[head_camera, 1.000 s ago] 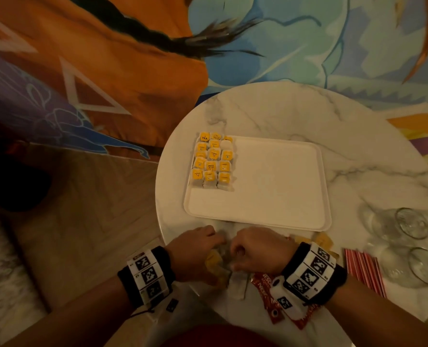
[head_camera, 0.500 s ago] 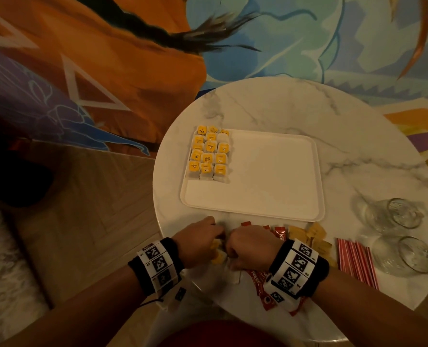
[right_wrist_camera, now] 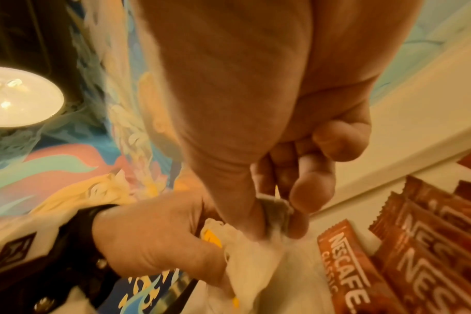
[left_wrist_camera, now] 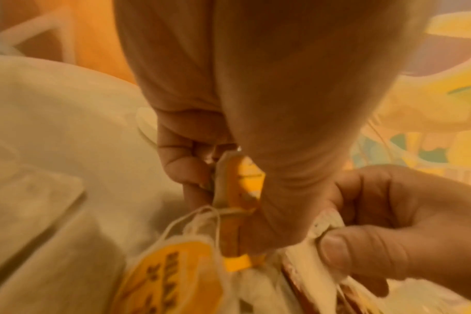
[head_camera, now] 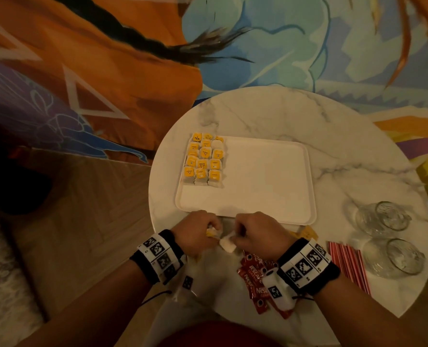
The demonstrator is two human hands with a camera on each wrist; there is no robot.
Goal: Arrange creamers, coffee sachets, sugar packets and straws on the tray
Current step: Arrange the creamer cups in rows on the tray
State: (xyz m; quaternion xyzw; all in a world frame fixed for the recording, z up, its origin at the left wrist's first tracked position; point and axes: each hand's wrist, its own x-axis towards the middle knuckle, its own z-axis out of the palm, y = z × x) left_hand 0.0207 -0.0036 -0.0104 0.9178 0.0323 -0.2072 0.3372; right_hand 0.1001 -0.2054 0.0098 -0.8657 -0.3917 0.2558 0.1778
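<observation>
A white tray (head_camera: pixel 270 186) lies on the round marble table (head_camera: pixel 345 151), with several yellow-tagged tea bags (head_camera: pixel 203 159) in rows at its left end. Just in front of the tray, my left hand (head_camera: pixel 209 231) pinches a yellow tag (left_wrist_camera: pixel 242 187) with strings hanging from it. My right hand (head_camera: pixel 239 235) pinches a corner of a white tea bag (head_camera: pixel 226 244), which hangs between the two hands. More tagged bags (left_wrist_camera: pixel 172 274) bunch under the left hand. Red Nescafe sachets (head_camera: pixel 253 276) lie under my right wrist, with yellow sugar packets (head_camera: pixel 308 232) and red-striped straws (head_camera: pixel 348 264) to the right.
Two clear glasses (head_camera: pixel 388 216) (head_camera: pixel 403 256) lie on their sides at the table's right edge. A painted wall (head_camera: pixel 133 71) rises behind the table. Wooden floor (head_camera: pixel 95 209) is to the left. The right part of the tray is bare.
Both hands have stayed together at the tray's near edge. The white tea bag now shows between them, drawn out from the bunch. The head view has shifted a little.
</observation>
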